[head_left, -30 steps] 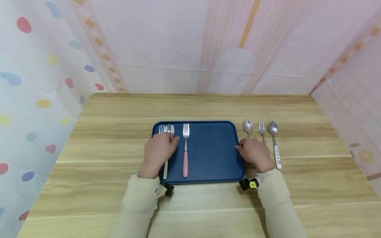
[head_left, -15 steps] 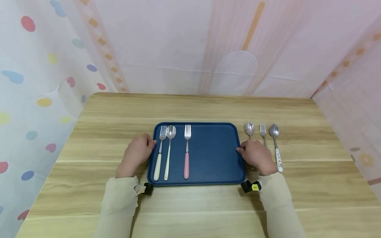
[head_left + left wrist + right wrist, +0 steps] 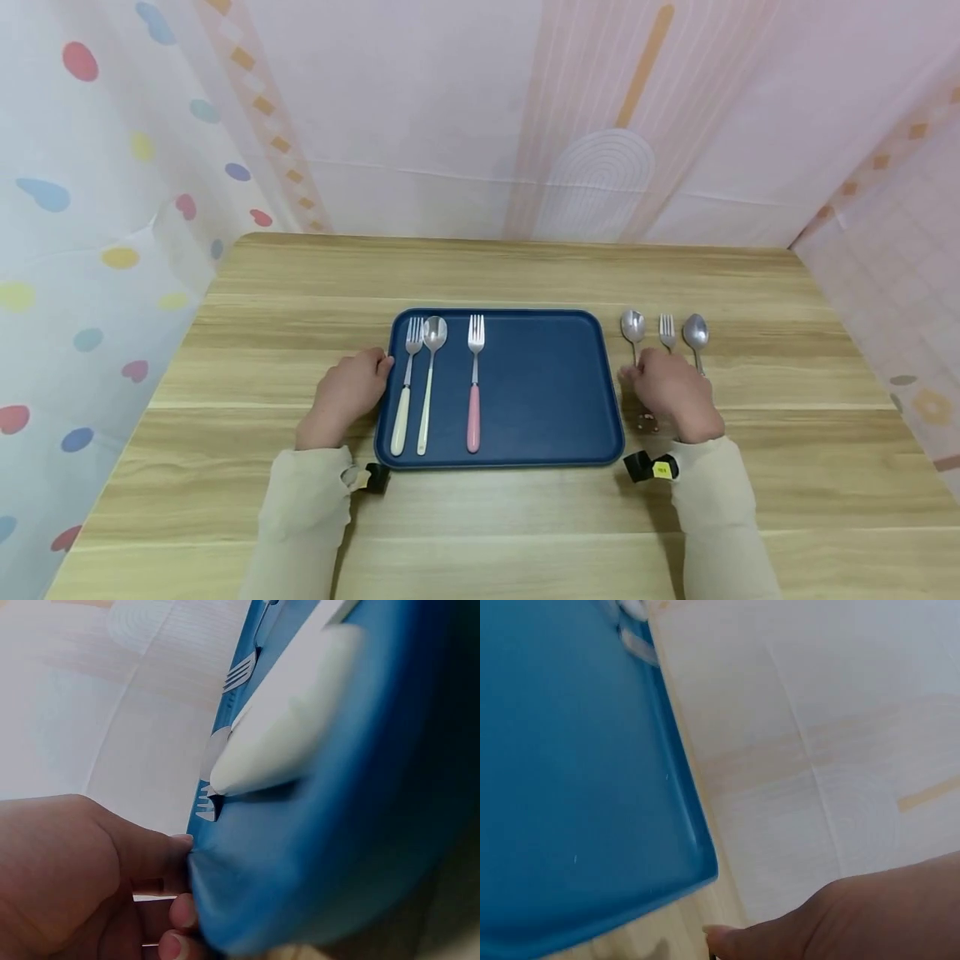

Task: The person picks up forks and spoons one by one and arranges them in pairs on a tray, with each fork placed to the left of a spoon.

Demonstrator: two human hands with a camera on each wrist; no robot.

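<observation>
A dark blue tray (image 3: pixel 547 383) lies on the wooden table. On its left half are a white-handled fork (image 3: pixel 402 417), a slim pale-handled spoon (image 3: pixel 427 392) and a pink-handled fork (image 3: pixel 473 412). My left hand (image 3: pixel 348 387) grips the tray's left edge; the left wrist view shows the thumb (image 3: pixel 161 855) at the rim and fingertips below. Beyond the right edge, my right hand (image 3: pixel 670 387) covers part of a spoon (image 3: pixel 633 325), its thumb side over the handle. I cannot tell whether it pinches that handle.
Right of that spoon, a small fork (image 3: pixel 667 329) and another spoon (image 3: pixel 696 333) lie in a row, their handles mostly hidden by my right hand. A patterned curtain (image 3: pixel 450 117) hangs behind the table (image 3: pixel 480 533).
My left hand has gone from above the white-handled fork and pale spoon to the tray's left edge. My right hand has left the tray's right edge and moved right over the cutlery.
</observation>
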